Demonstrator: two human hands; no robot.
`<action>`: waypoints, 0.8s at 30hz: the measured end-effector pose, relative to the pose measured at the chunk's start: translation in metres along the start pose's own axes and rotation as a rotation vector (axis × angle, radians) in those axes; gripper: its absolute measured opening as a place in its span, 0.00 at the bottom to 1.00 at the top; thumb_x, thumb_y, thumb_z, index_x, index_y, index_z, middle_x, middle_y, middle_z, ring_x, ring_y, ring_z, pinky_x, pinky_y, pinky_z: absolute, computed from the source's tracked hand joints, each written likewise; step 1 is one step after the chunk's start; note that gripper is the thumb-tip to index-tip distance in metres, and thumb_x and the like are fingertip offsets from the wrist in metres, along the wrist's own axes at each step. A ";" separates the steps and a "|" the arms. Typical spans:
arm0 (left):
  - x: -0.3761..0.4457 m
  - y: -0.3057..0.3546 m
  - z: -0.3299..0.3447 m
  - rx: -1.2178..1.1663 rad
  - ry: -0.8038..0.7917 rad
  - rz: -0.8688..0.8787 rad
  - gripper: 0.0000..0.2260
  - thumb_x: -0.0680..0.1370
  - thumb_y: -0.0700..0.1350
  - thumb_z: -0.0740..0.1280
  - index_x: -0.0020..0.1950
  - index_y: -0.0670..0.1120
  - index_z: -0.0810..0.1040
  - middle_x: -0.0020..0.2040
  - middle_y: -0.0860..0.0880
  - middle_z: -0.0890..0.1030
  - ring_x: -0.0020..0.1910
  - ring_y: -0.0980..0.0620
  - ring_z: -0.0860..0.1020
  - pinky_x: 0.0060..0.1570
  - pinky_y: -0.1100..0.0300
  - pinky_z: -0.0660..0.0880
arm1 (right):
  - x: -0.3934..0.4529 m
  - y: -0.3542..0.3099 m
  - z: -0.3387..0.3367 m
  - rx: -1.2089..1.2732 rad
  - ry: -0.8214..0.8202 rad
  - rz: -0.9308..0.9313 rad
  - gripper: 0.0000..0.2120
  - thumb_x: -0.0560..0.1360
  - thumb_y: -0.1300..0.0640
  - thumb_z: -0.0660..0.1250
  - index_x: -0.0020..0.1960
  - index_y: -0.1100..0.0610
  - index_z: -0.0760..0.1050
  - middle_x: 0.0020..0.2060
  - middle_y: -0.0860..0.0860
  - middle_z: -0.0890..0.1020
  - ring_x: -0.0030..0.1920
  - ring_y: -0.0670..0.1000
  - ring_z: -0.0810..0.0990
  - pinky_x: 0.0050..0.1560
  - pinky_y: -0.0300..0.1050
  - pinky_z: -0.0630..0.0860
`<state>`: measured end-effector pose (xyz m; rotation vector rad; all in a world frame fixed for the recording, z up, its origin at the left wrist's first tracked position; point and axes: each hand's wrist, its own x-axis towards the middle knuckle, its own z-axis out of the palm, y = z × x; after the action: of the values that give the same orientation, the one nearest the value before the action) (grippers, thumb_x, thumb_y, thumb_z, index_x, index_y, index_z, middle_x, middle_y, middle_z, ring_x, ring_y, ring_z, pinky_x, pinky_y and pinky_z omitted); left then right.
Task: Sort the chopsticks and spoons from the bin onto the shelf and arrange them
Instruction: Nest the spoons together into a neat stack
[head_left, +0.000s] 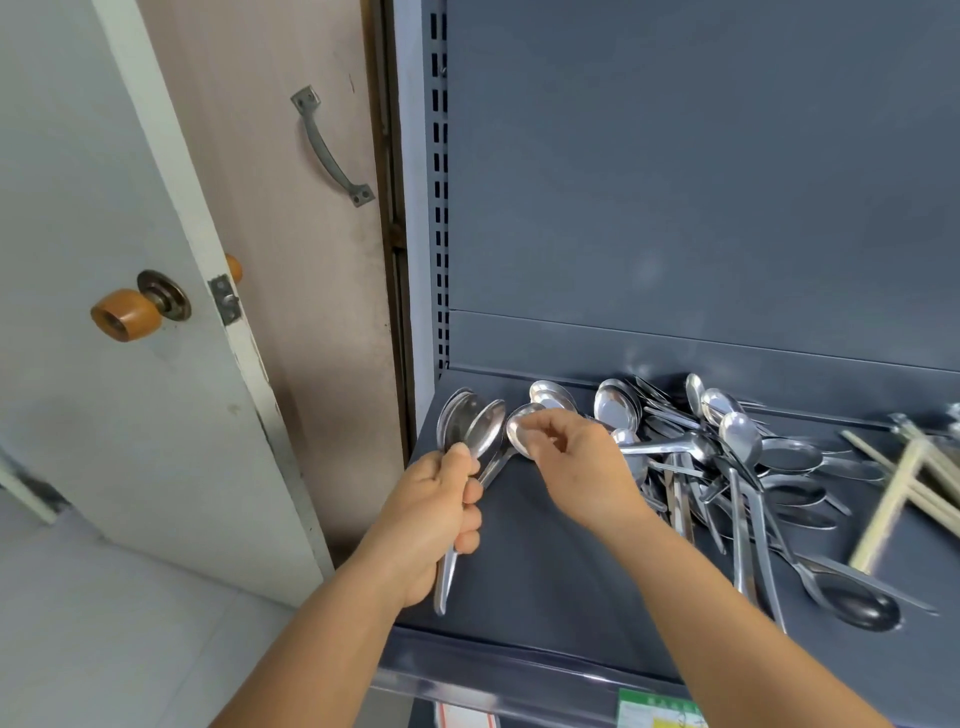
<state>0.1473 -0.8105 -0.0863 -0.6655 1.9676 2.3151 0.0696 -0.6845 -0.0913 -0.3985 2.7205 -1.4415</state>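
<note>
My left hand (436, 514) grips a bunch of steel spoons (465, 426) by their handles, bowls pointing up, over the left end of the dark grey shelf (545, 571). Just to its right, my right hand (576, 462) pinches the bowl of another spoon (519, 434), which touches the bunch. A loose pile of spoons (727, 457) lies tangled on the middle of the shelf. Pale chopsticks (904, 483) lie at the shelf's right end, partly cut off by the frame. No bin is in view.
The shelf's back panel (701, 182) rises behind the pile, with a slotted upright (440, 208) at its left. A white door with an orange knob (124, 314) stands open to the left. Price labels (660, 712) hang on the shelf's front lip.
</note>
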 end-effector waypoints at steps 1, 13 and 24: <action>0.002 0.000 -0.002 0.011 0.004 0.008 0.10 0.82 0.48 0.57 0.50 0.41 0.70 0.34 0.49 0.65 0.25 0.56 0.59 0.22 0.65 0.59 | 0.002 0.002 0.000 -0.083 0.015 -0.035 0.07 0.78 0.55 0.62 0.51 0.51 0.79 0.40 0.43 0.79 0.42 0.46 0.76 0.44 0.36 0.71; 0.017 0.002 -0.016 0.120 -0.015 0.027 0.07 0.81 0.48 0.60 0.48 0.45 0.67 0.33 0.50 0.62 0.29 0.53 0.59 0.25 0.63 0.61 | 0.007 0.011 0.008 -0.696 -0.258 -0.253 0.19 0.77 0.55 0.60 0.67 0.45 0.70 0.66 0.43 0.71 0.67 0.52 0.64 0.67 0.48 0.60; 0.021 -0.001 -0.011 0.091 0.005 -0.012 0.09 0.81 0.48 0.60 0.45 0.43 0.70 0.32 0.50 0.67 0.27 0.54 0.62 0.24 0.64 0.62 | 0.027 0.008 0.007 -0.533 -0.029 -0.035 0.23 0.76 0.49 0.63 0.68 0.56 0.66 0.61 0.54 0.76 0.61 0.59 0.70 0.57 0.46 0.67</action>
<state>0.1319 -0.8261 -0.0958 -0.6745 2.0499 2.2040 0.0434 -0.6924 -0.0990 -0.4762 3.0532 -0.6819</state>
